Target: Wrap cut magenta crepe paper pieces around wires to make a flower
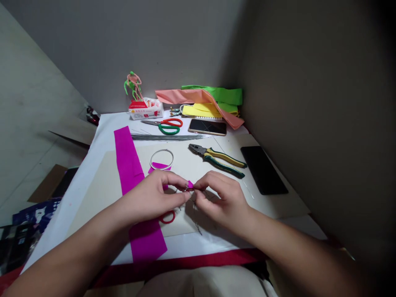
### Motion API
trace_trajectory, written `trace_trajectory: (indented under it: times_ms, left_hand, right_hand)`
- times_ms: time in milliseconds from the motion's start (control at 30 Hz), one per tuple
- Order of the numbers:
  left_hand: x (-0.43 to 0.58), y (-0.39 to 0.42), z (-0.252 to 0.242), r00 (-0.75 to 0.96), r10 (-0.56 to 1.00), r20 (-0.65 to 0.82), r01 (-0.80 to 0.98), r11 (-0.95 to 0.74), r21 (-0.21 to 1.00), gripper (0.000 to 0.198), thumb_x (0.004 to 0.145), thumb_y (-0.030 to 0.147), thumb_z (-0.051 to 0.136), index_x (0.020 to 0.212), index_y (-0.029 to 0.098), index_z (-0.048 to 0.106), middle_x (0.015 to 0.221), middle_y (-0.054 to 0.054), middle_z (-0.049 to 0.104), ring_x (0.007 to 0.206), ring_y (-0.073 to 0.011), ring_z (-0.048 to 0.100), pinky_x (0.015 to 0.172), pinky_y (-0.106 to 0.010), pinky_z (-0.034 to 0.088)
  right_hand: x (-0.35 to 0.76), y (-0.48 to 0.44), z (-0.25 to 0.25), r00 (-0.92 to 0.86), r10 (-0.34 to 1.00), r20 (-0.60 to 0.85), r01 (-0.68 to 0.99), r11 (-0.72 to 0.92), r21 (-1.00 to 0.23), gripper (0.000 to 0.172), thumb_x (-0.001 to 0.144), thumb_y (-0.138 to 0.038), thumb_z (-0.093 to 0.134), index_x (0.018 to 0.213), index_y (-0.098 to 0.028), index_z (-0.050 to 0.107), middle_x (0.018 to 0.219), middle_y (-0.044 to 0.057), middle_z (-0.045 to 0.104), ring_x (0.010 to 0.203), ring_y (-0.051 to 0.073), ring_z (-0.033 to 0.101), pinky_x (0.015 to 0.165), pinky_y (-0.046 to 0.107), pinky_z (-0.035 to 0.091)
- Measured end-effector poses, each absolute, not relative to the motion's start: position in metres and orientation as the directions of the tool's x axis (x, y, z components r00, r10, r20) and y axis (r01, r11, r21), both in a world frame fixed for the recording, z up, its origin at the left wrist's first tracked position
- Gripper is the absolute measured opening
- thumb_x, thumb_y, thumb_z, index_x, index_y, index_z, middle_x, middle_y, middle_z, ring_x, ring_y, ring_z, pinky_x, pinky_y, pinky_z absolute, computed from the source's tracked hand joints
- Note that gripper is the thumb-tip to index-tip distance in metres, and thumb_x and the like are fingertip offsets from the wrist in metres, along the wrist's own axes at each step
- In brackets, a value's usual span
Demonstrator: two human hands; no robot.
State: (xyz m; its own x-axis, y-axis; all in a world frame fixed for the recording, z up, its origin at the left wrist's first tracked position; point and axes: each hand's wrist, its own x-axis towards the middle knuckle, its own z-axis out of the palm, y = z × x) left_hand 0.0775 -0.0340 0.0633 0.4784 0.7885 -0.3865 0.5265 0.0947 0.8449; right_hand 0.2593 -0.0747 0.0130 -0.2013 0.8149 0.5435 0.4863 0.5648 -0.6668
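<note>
Above the near middle of the table, my left hand [151, 194] pinches a thin bent wire [198, 227] between thumb and fingers. My right hand [224, 200] is closed at the same spot, its thumb and forefinger pinching a small magenta paper strip [190, 185] against the wire. The fingers partly hide both. Loose wire ends hang below the fingertips. A long magenta crepe paper strip [127, 152] lies under my left forearm. A red scissor handle [167, 217] shows below my left hand.
Combination pliers [216, 159], a white ring [161, 160], red-and-green-handled scissors [167, 125] and a bundle of wires [163, 137] lie beyond my hands. Two dark phones, one [207, 126] behind and one [264, 170] at right, coloured paper [213, 99] and a small box [145, 111] stand near the walls.
</note>
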Motion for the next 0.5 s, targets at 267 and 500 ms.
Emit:
trace_trajectory:
  times_ms: [267, 500]
  left_hand:
    - [0.0787, -0.0297, 0.0632, 0.527, 0.751, -0.398, 0.45, 0.15, 0.88, 0.019, 0.079, 0.03, 0.065, 0.078, 0.014, 0.074, 0.074, -0.004, 0.072, 0.068, -0.0146, 0.06, 0.064, -0.023, 0.044]
    - [0.0795, -0.0313, 0.0602, 0.511, 0.767, -0.388, 0.419, 0.172, 0.891, 0.023, 0.079, 0.033, 0.065, 0.071, 0.013, 0.073, 0.067, -0.004, 0.069, 0.061, -0.0135, 0.056, 0.06, -0.024, 0.042]
  right_hand:
    - [0.26, -0.0749, 0.0129, -0.221, 0.799, 0.559, 0.473, 0.589, -0.655, 0.008, 0.079, -0.01, 0.057, 0.079, -0.017, 0.06, 0.07, 0.004, 0.063, 0.066, 0.015, 0.056, 0.063, 0.028, 0.044]
    - [0.2592, -0.0758, 0.0154, -0.213, 0.809, 0.548, 0.447, 0.579, -0.682, 0.008, 0.083, -0.014, 0.056, 0.08, -0.018, 0.062, 0.07, 0.004, 0.064, 0.066, 0.015, 0.058, 0.063, 0.028, 0.045]
